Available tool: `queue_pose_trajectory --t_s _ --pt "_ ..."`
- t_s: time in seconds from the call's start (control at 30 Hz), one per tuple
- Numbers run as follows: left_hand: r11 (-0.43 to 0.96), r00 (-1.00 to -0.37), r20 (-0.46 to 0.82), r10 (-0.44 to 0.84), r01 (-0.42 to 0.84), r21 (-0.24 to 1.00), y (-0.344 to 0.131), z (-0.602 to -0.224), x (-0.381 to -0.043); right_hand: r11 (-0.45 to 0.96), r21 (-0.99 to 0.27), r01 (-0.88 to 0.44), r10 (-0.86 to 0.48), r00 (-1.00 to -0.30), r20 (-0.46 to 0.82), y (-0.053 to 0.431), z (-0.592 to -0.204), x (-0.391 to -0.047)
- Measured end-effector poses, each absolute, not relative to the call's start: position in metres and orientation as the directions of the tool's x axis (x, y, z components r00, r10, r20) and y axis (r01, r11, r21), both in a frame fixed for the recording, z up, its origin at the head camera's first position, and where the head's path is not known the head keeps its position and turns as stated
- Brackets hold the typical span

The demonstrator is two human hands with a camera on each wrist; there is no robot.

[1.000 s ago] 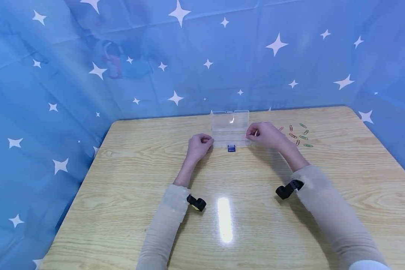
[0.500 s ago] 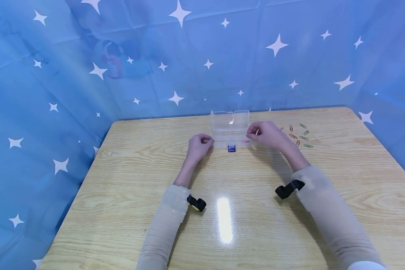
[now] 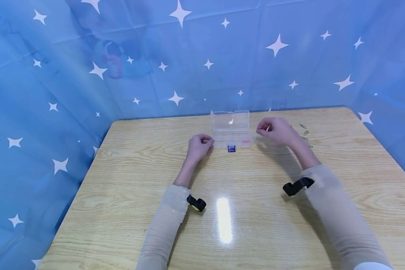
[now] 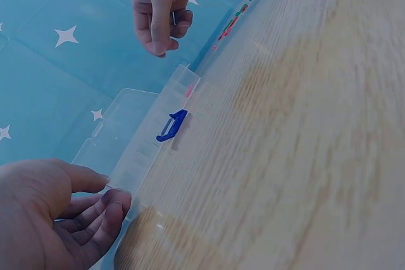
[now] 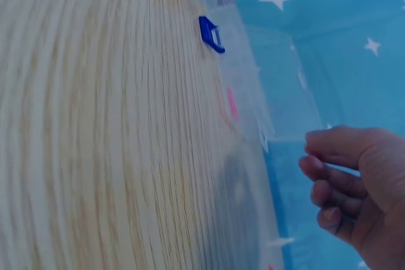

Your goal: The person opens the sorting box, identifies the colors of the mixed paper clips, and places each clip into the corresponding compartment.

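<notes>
A clear plastic compartment box [image 3: 222, 143] lies at the back middle of the table with its lid [image 3: 230, 120] raised. Its blue latch [image 3: 231, 149] hangs at the front. One pink paper clip [image 3: 246, 141] lies in the right front compartment. My left hand [image 3: 198, 145] pinches the box's left end, thumb and fingers at the corner in the left wrist view. Off the right end, above the table, my right hand [image 3: 278, 131] hovers with loosely curled fingers; the right wrist view shows nothing between thumb and fingertips [image 5: 311, 167].
Several green paper clips [image 3: 302, 126] lie loose on the wooden table [image 3: 138, 168], right of the box. The right hand covers most of the red ones in the head view. A blue curtain [image 3: 148, 45] with white stars hangs right behind the table's back edge.
My right hand has let go of the pink paper clip, which now lies in the box, and has moved right and slightly back, toward the loose clips. The left hand stays put.
</notes>
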State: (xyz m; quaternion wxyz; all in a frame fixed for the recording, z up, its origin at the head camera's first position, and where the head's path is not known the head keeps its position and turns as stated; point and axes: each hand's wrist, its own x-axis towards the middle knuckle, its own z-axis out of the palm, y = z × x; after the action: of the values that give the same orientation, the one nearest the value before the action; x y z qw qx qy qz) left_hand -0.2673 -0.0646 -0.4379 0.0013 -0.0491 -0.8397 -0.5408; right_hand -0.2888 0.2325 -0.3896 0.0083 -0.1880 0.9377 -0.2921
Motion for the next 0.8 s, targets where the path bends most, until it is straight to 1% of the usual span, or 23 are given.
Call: queue_pose_trajectory --t_s 0.2,0.37,0.8 --pt "0.416 -0.995 0.052 0.080 0.081 0.906 -0.064 -0.438 -0.267 0.773 -0.539 -0.336 -0.339 -0.936 0.098 0.245 -0.390 -0.290" --pt "0.393 -0.996 0.043 0.080 0.071 0.917 -0.065 -0.439 -0.268 0.782 -0.536 -0.320 -0.322 -0.942 0.092 0.256 -0.392 -0.289" --pt "0.376 -0.997 0.023 0.073 0.049 0.925 -0.065 -0.439 -0.268 0.791 -0.568 -0.228 -0.264 -0.964 0.019 0.288 -0.393 -0.281"
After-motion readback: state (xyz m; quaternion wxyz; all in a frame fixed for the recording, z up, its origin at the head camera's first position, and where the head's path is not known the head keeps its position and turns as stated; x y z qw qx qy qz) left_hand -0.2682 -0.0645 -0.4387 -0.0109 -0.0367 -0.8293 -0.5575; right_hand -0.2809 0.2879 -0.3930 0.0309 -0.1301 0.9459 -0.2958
